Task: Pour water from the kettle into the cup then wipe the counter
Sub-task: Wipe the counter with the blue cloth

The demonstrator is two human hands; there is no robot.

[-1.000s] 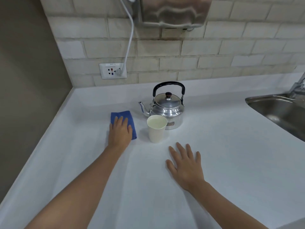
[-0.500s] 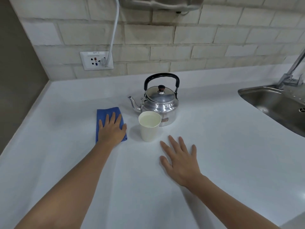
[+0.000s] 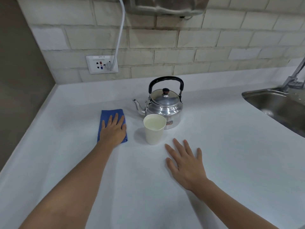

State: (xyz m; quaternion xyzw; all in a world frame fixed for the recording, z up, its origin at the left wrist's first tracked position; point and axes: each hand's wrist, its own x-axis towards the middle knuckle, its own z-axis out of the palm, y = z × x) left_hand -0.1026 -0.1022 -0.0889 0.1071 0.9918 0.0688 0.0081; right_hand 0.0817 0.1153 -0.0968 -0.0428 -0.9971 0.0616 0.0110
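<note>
A shiny metal kettle [image 3: 165,106] with a black handle stands upright on the white counter [image 3: 214,162], spout pointing left. Just in front of it stands a white paper cup [image 3: 154,129] with liquid inside. Left of the cup lies a folded blue cloth [image 3: 109,115]. My left hand [image 3: 113,129] rests flat on the cloth, fingers spread, pressing on it without gripping. My right hand [image 3: 184,161] lies palm down on the bare counter, below and to the right of the cup, fingers apart and holding nothing.
A steel sink [image 3: 279,106] with a tap [image 3: 295,76] is set into the counter at the right. A brick wall runs along the back with a socket [image 3: 102,64] and a white cable [image 3: 119,33] plugged in. A brown wall closes the left side.
The camera view has shifted slightly. Both hands lie much as before, the left on the cloth, the right flat on the counter. Kettle and cup have not moved.
</note>
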